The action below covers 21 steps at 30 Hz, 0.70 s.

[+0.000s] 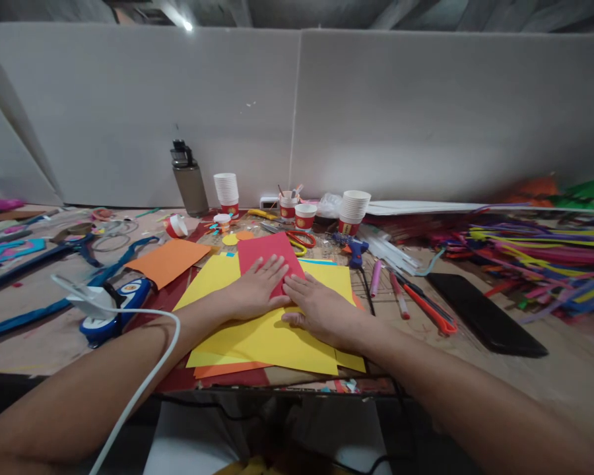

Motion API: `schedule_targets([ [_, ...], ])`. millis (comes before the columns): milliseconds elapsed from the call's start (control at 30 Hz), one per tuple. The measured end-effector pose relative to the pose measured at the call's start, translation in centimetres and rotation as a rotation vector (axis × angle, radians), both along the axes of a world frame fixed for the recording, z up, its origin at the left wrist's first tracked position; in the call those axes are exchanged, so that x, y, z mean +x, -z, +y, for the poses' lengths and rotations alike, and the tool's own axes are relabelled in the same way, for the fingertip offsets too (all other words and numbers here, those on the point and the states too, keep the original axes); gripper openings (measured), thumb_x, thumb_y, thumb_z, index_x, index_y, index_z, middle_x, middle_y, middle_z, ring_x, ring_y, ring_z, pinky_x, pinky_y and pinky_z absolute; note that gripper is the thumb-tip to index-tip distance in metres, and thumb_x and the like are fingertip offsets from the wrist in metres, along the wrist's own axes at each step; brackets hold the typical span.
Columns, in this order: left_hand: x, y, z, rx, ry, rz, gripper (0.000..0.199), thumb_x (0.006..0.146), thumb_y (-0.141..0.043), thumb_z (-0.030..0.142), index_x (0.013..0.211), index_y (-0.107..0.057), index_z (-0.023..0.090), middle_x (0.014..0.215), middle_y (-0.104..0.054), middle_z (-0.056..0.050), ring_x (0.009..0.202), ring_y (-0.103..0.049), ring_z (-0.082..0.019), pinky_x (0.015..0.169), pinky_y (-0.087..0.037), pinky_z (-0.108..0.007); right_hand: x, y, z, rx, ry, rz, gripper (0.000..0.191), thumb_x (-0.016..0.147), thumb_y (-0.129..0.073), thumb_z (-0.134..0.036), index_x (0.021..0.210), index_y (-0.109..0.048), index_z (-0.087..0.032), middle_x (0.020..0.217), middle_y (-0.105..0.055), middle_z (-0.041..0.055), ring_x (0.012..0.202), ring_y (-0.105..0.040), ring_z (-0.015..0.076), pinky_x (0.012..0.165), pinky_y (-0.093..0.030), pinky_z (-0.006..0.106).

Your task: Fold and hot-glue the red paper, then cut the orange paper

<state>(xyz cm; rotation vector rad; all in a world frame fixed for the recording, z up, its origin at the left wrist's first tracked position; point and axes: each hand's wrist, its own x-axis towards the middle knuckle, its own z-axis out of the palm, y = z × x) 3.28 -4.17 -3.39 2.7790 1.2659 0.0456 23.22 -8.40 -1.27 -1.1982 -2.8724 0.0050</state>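
Note:
A red sheet (pixel 257 248) lies on several yellow sheets (pixel 272 340) near the table's front edge. My left hand (pixel 261 287) rests flat on the red sheet, its fingers spread and pointing away from me. Beside it, my right hand (pixel 314 305) lies palm down across the lower right edge of the red sheet and the yellow paper, fingers extended. The fingertips of my right hand are close to my left hand. Orange paper (pixel 230 369) shows from under the yellow stack. Another orange sheet (pixel 171 262) lies to the left.
Behind the paper are cup stacks (pixel 355 208), red-handled scissors (pixel 299 239) and a bottle (pixel 191 185). At the right lie a blue glue gun (pixel 357 252), a cutter (pixel 430 309), a black phone (pixel 485 313) and colourful strips (pixel 539 264). A power strip (pixel 119 310) and white cable (pixel 173 349) are at left.

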Motion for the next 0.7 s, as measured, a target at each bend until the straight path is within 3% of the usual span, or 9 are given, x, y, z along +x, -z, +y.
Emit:
schedule_targets([
  [100, 0.0, -0.3, -0.4, -0.063, 0.077, -0.023, 0.091, 0.089, -0.022, 0.071, 0.153, -0.018, 0.007, 0.16, -0.011, -0.017, 0.149, -0.007, -0.026, 0.12, -0.008, -0.04, 0.1, -0.3, 0.0, -0.009, -0.009, 0.011, 0.063, 0.096, -0.042, -0.05, 0.137, -0.049, -0.003, 0.142, -0.049, 0.0211, 0.135, -0.042, 0.0299, 0.115, -0.026, 0.046],
  [333, -1.6, -2.1, -2.1, -0.158, 0.042, -0.037, 0.089, 0.088, -0.027, 0.071, 0.153, -0.02, 0.011, 0.16, -0.012, -0.016, 0.148, -0.013, -0.027, 0.119, -0.014, -0.039, 0.7, -1.9, -0.2, -0.011, 0.086, -0.031, 0.036, 0.098, -0.043, -0.037, 0.112, -0.064, -0.011, 0.119, -0.066, 0.0164, 0.114, -0.06, 0.0252, 0.11, -0.03, 0.044],
  [467, -1.1, -2.7, -3.4, -0.202, -0.026, 0.02, 0.096, 0.085, -0.033, 0.073, 0.153, -0.019, 0.006, 0.159, -0.011, -0.02, 0.147, -0.013, -0.031, 0.119, -0.016, -0.042, 0.5, -1.1, -0.3, 0.064, 0.092, -0.044, 0.046, 0.097, -0.043, -0.044, 0.115, -0.065, -0.008, 0.122, -0.064, 0.0199, 0.121, -0.055, 0.0288, 0.112, -0.027, 0.047],
  [600, -0.3, -2.5, -3.8, -0.201, 0.009, 0.009, 0.099, 0.084, -0.035, 0.075, 0.153, -0.018, 0.005, 0.159, -0.009, -0.021, 0.148, -0.01, -0.032, 0.119, -0.014, -0.042, 0.2, 0.3, -0.2, 0.058, 0.019, -0.019, 0.063, 0.096, -0.042, -0.05, 0.136, -0.051, -0.003, 0.143, -0.047, 0.0224, 0.137, -0.039, 0.031, 0.116, -0.023, 0.048],
  [700, -0.1, -2.5, -3.9, -0.211, 0.014, 0.005, 0.098, 0.084, -0.036, 0.074, 0.153, -0.019, 0.006, 0.159, -0.01, -0.02, 0.147, -0.012, -0.032, 0.119, -0.016, -0.042, -0.1, 0.3, -0.2, 0.021, 0.015, -0.014, 0.067, 0.095, -0.042, -0.049, 0.141, -0.044, 0.0, 0.146, -0.043, 0.0232, 0.138, -0.037, 0.0312, 0.117, -0.022, 0.048],
])
